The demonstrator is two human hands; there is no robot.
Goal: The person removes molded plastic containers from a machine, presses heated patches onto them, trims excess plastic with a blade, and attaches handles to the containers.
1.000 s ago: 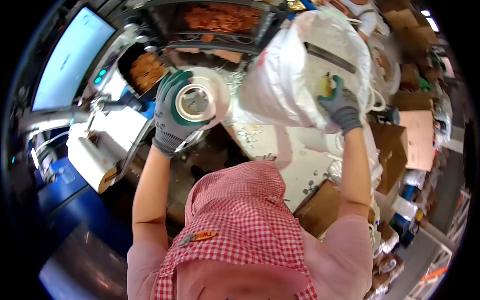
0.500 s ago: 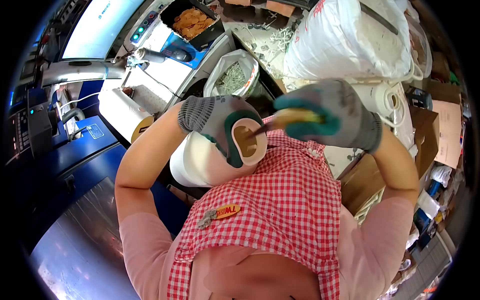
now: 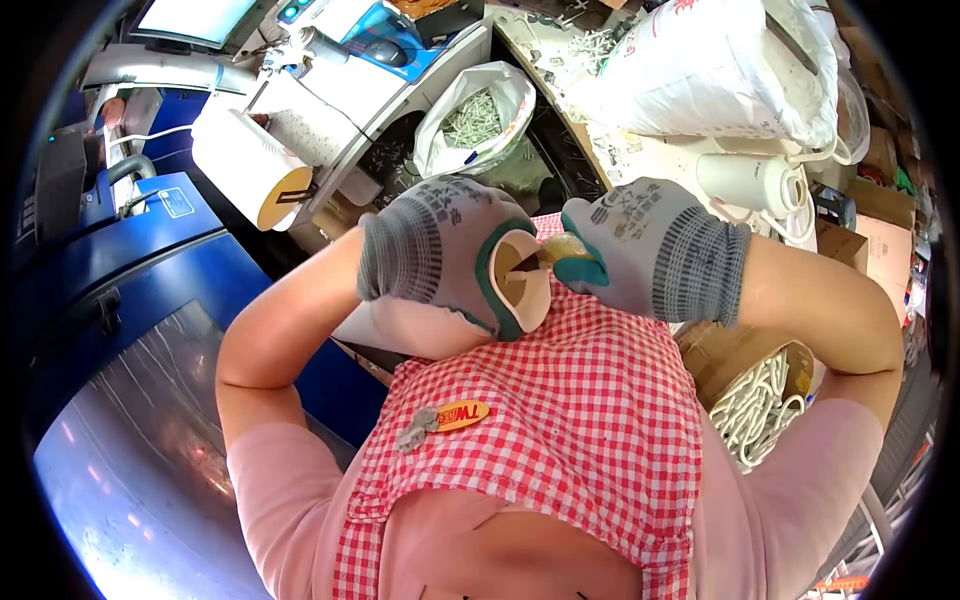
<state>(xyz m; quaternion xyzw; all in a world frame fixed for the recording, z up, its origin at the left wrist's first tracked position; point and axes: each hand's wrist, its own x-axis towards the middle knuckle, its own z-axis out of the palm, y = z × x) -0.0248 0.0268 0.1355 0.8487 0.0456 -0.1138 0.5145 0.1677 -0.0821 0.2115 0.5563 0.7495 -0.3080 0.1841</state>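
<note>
With both arms bent in toward the red-and-white gingham apron point(image 3: 600, 400), a worker in gray-and-green gloves brings a yellow-handled hand tool point(image 3: 566, 250) to the mouth of a hollow white plastic housing point(image 3: 415, 330). The left hand point(image 3: 440, 240) wraps the housing near its open end, fingers closed around the wall, while the right hand point(image 3: 625, 250) holds the tool in a closed grip, its dark shaft reaching into the opening. Housing and tool meet just above the apron, so the contact appears to call for a steady left hold. Both gloves crowd the view: how deep the tip goes, and exactly what it touches inside, cannot be told. Beyond the hands, an open white bag point(image 3: 515, 88) holds small metal fasteners point(image 3: 474, 120), and a bulky white sack point(image 3: 690, 75) leans over the pale worktop point(image 3: 640, 157), near a white cylindrical device point(image 3: 735, 183) with a looped cord. A cardboard box point(image 3: 715, 358) of white cords point(image 3: 755, 410) sits close under the right forearm, leaving that elbow little room to drop, while a blue cabinet point(image 3: 145, 240) stands beyond the left arm.
</note>
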